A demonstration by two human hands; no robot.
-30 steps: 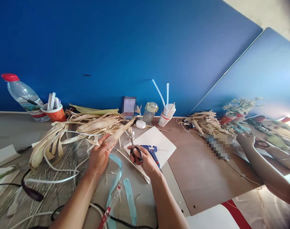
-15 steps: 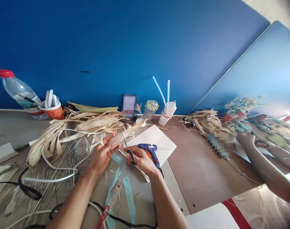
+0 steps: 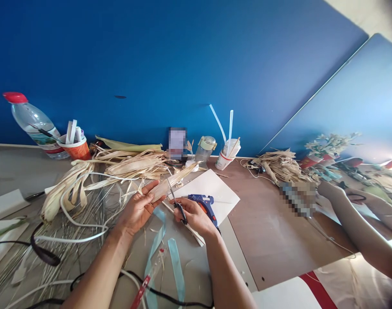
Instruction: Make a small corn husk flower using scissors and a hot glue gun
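The right fingers (image 3: 189, 207) hide part of the scissors (image 3: 182, 214).

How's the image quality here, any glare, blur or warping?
Head view: glare washes out the right panel near the frame's edge; head view: lens distortion seemingly stretches and tilts the bottle; head view: pixelation obscures the screen, while husk and scissors look fairly sharp.

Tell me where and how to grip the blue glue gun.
Best by its handle, probably from the right: the glue gun lies flat on the white sheet, handle slanting toward the wearer, and the right hand crowds its left.
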